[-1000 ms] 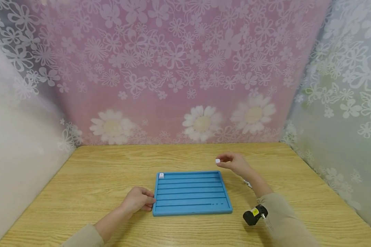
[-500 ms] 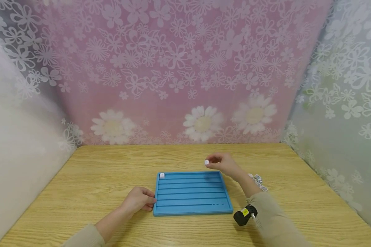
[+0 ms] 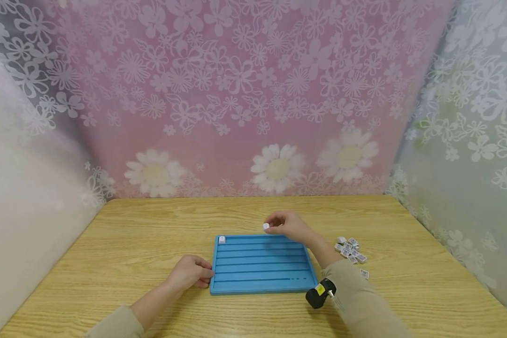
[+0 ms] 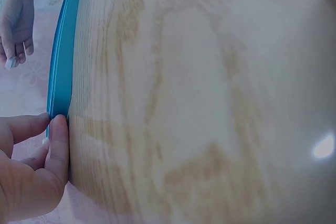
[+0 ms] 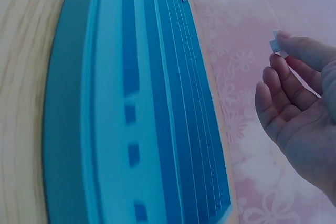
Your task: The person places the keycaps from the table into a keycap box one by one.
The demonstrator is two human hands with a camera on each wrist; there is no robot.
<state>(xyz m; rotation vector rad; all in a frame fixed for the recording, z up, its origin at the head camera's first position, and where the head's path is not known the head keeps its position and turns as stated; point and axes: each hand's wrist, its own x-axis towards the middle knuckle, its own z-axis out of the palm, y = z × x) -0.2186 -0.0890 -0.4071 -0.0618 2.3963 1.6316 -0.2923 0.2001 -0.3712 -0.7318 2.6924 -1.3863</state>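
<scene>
In the head view, my right hand [image 3: 290,227] pinches a small white block [image 3: 266,226] between thumb and fingertips, above the far edge of a ridged blue tray [image 3: 259,276]. The right wrist view shows the block [image 5: 275,44] at the fingertips, with the other fingers loosely bent. My left hand [image 3: 189,272] holds the tray's left edge; in the left wrist view, its thumb and fingers [image 4: 59,150] pinch the blue rim [image 4: 62,77]. Another white block [image 3: 221,240] with a small dark mark sits in the tray's far left corner.
A loose pile of small white blocks [image 3: 350,249] with dark markings lies right of the tray on the wooden table [image 3: 152,225]. One block [image 3: 364,273] lies apart, nearer me. A floral curtain [image 3: 253,117] hangs behind the table. A black wrist camera [image 3: 320,293] sits on my right sleeve.
My right hand has moved left with the white block, from beyond the tray's far right corner to above the middle of its far edge. The pile has come into view. My left hand stays put.
</scene>
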